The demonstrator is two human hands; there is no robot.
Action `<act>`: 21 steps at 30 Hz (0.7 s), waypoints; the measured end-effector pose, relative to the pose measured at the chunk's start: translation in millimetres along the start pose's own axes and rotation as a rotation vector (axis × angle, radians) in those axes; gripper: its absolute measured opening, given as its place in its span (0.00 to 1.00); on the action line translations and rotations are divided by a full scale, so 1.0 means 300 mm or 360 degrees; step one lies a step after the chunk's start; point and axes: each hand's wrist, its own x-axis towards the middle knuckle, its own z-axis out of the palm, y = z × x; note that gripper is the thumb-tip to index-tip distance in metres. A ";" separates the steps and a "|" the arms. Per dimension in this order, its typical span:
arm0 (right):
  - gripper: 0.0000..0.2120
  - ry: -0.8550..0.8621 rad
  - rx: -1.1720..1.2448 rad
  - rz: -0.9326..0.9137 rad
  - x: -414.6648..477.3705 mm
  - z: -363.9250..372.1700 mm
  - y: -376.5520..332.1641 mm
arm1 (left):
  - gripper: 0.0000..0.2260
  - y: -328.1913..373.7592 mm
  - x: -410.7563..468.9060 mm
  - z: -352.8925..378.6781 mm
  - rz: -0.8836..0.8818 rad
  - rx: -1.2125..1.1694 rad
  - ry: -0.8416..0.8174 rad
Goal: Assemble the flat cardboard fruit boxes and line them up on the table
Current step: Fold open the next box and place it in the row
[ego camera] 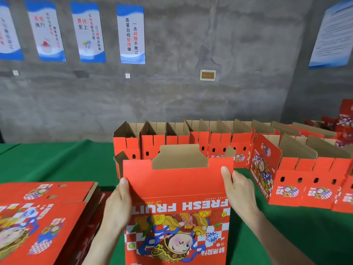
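1. The green table (47, 159) carries everything. The box in hand is held upright over its near edge, probably so its lower end can bear on the cloth while it is squared up.
2. Behind the held box runs a back row of assembled boxes (191, 140), open tops up and sides touching. To its right stands a nearer row (305, 180), lined up the same way. The likely free slot is at the left end of the back row, just behind the held box.
3. Left of the held box lies a stack of flat boxes (44, 213), within easy reach as the supply. It crowds the left arm a little.
4. The held box (175, 186) has its print upside down and its brown flaps raised, so it seems partly opened, with the flaps not yet folded.
5. The left hand (119, 205) grips its left edge and the right hand (240, 190) its right edge. Both thumbs lie on the red face, which suits pulling the sides apart.
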 end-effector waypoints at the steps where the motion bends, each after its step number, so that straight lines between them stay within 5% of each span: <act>1: 0.23 0.0018 -0.0026 0.0005 0.002 -0.002 0.006 | 0.29 0.004 -0.002 0.012 -0.0012 -0.0045 0.0032; 5: 0.26 0.0010 -0.0104 0.0026 0.006 -0.027 0.031 | 0.19 0.016 -0.016 0.046 0.0068 -0.0080 0.0085; 10: 0.30 0.0002 -0.0195 0.0127 -0.010 -0.040 0.070 | 0.21 0.024 -0.032 0.058 0.0143 0.0099 0.0087; 13: 0.11 -0.0108 -0.0212 0.0181 -0.017 -0.043 0.072 | 0.21 0.033 -0.043 0.056 0.0283 0.0177 0.0076; 16: 0.36 -0.0285 -0.0231 0.0152 -0.026 -0.047 0.068 | 0.23 0.028 -0.041 0.047 0.0419 0.0274 0.0011; 21: 0.41 -0.0346 -0.0220 -0.0163 -0.032 -0.050 0.040 | 0.27 0.010 -0.025 0.024 0.0693 0.0432 0.0021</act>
